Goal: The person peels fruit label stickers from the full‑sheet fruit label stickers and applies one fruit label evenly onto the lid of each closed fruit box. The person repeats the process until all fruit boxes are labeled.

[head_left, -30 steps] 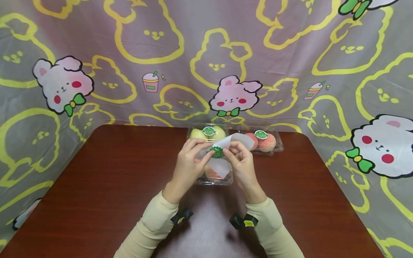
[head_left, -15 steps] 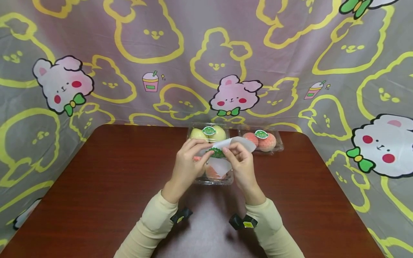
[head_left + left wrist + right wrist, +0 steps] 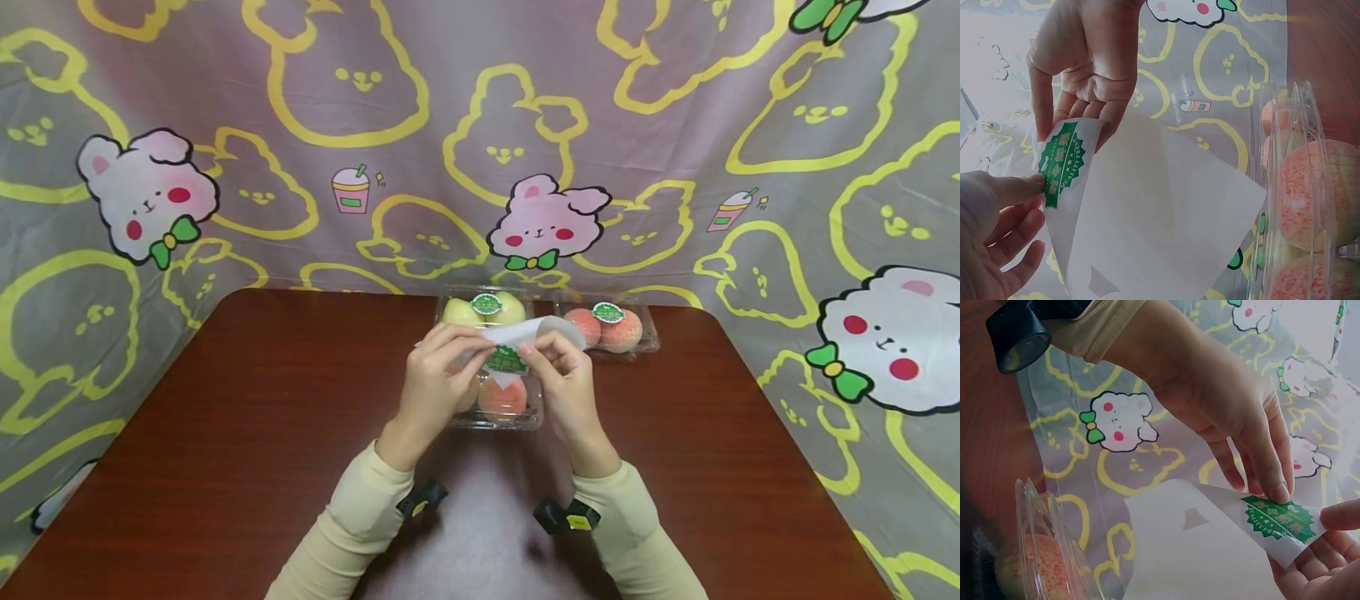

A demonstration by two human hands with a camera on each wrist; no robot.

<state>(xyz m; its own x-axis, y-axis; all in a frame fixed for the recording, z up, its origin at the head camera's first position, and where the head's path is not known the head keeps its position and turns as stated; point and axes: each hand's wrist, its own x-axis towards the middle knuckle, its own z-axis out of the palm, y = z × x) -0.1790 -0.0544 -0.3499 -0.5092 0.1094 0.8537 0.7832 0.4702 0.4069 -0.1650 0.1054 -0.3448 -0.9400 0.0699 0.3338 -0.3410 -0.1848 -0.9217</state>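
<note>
Both hands hold a white sticker sheet (image 3: 1166, 206) bearing a green, jagged-edged label (image 3: 507, 359) over a clear clamshell box of peaches (image 3: 502, 398). My left hand (image 3: 438, 375) pinches the label side of the sheet; in the right wrist view its thumb lies on the label (image 3: 1279, 519). On the other side, my right hand (image 3: 566, 379) pinches the sheet, its thumb at the label's edge and its fingers behind the paper. The sheet is folded back around the label, as the left wrist view shows. Part of the front box is hidden behind the hands and paper.
Behind stands a clear box of pale green fruit (image 3: 465, 312) with a green label on its lid. To its right is another clear box of peaches (image 3: 621, 332), labelled alike. They stand on a dark red-brown table (image 3: 300, 400), with a patterned curtain (image 3: 420, 167) behind.
The lower corner of the sticker sheet has drawn up, so more of the peach beneath shows. The sheet's far side has shifted slightly. Both hands have stayed almost in place.
</note>
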